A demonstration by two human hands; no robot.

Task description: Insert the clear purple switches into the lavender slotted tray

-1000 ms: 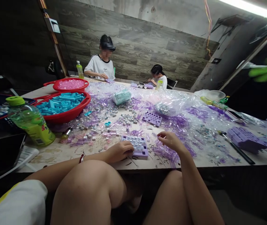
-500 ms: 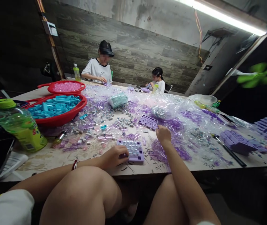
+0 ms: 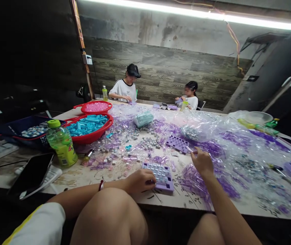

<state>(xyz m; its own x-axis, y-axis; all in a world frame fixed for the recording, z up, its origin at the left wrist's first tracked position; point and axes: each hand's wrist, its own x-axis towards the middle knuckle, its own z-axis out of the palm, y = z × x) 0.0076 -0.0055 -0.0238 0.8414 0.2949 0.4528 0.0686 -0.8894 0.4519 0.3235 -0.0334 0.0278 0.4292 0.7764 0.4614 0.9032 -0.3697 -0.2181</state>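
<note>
My left hand (image 3: 143, 180), fingers curled, holds the left edge of a purple slotted plate (image 3: 169, 187) at the table's front edge. Rows of clear, block-like pieces (image 3: 158, 173) fill much of that plate. To its right, my right hand (image 3: 203, 162) is in a pinch above a pile of clear purple plastic strips (image 3: 195, 180). A small clear plastic piece (image 3: 189, 149) shows at its fingertips. Just left of these fingertips lies a second purple slotted plate (image 3: 177, 144), flat on the table, without clear pieces in the slots I can make out.
Red baskets hold blue pieces (image 3: 89, 125) and pink pieces (image 3: 96, 107). Nearby stand a green-capped bottle (image 3: 62, 144) and a phone (image 3: 31, 173). A wrapped teal packet (image 3: 143, 119) lies mid-table, plastic bags (image 3: 207, 124) beyond. Two people (image 3: 125, 89) sit at the far side.
The view has swung left, bringing the phone and a dark basket into sight. My right hand has drawn slightly right of the second plate. My left hand stays on the near plate.
</note>
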